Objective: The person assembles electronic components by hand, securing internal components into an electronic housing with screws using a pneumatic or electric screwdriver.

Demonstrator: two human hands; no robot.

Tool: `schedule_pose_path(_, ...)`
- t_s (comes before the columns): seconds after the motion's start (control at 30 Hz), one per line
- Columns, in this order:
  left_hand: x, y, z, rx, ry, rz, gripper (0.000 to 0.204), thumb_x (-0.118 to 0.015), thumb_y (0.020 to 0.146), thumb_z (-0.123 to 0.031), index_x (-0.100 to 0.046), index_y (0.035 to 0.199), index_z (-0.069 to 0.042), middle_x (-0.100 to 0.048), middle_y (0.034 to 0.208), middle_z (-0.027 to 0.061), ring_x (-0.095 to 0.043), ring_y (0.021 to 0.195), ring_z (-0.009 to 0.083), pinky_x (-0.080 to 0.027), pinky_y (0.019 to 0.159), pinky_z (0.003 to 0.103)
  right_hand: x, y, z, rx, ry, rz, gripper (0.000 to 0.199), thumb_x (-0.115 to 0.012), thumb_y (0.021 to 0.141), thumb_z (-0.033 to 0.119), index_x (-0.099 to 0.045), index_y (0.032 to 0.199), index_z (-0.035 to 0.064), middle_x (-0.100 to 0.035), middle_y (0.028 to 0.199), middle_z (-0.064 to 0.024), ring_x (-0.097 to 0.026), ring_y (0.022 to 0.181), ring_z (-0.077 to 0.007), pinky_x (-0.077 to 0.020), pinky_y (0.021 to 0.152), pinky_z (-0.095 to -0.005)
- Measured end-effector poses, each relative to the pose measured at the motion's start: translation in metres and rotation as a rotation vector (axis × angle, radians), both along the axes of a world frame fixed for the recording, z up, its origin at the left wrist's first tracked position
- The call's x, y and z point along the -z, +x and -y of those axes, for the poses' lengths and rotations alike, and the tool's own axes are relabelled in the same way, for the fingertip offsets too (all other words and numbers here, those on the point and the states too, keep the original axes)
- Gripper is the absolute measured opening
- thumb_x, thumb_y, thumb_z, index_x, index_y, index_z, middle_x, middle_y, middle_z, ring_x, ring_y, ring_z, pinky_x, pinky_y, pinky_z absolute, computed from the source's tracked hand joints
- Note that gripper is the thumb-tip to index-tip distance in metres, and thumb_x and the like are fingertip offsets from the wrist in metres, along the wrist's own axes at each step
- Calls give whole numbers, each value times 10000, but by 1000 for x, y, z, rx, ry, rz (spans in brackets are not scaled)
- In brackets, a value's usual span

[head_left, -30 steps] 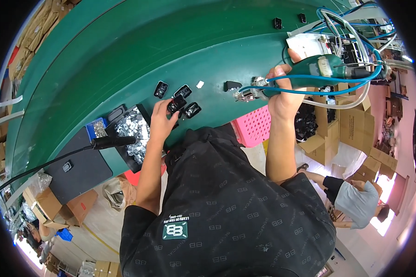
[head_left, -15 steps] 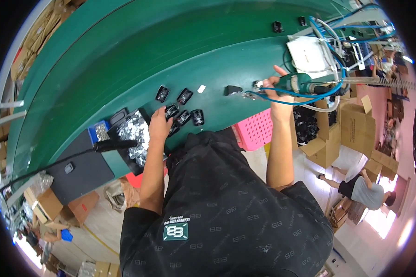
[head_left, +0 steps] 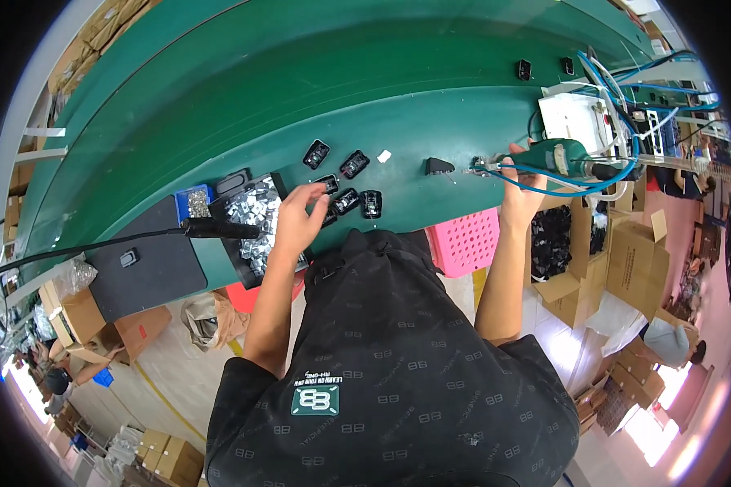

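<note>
My left hand (head_left: 299, 221) is loosely curved, thumb and fingers apart, beside clustered black plastic housings (head_left: 346, 200) — whether the tips touch one, I cannot tell. My right hand (head_left: 523, 191) grips a green power screwdriver (head_left: 562, 158). Silver metal pieces (head_left: 256, 213) fill a black tray (head_left: 240, 268); small metal hardware (head_left: 197, 201) sits in the blue bin (head_left: 182, 205) beyond. Bare green tabletop (head_left: 414, 134) stretches between cluster and screwdriver.

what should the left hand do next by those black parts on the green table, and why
Probably pinch the nearest small black box-shaped housing to steady it: the left hand has its thumb and forefinger spread close beside it, seemingly holding nothing, while the right hand holds the green rounded handheld tool.
</note>
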State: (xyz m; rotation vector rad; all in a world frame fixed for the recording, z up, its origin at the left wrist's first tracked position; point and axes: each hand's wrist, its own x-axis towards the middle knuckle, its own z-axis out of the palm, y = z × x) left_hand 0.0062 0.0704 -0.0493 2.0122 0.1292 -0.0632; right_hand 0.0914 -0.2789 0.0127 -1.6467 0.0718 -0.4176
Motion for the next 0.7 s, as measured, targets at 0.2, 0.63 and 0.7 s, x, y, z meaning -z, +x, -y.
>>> schedule_pose_path(0.2, -213, -7, 79, 686, -669, 706, 214, -612, 840, -81, -687, 1013, 22, -680, 956, 120, -662, 857, 216, -546, 701, 314, 7, 10, 6, 38, -139, 21, 379, -650, 874, -9, -485, 1214, -21, -621, 1136, -141, -610, 931, -145, -516, 806, -289)
schedule_pose_path(0.63, -276, -1, 98, 895, -712, 872, 260, -562, 877, -119, -696, 1051, 20, -668, 1011, 112, -632, 754, 149, -504, 639, 229, 88, -34, 28, -124, -411, -365, 273, -651, 869, 82, -618, 1137, 43, -672, 1022, -111, -658, 892, -192, -532, 764, -302)
schedule_pose_path(0.7, -272, 0, 94, 900, -671, 909, 246, -560, 877, -108, -704, 1031, 20, -674, 1014, 117, -632, 746, 148, -504, 634, 229, 118, -32, 12, -234, -666, -391, 417, -673, 803, 88, -589, 1211, 84, -638, 1139, -140, -620, 1023, -286, -505, 859, -372)
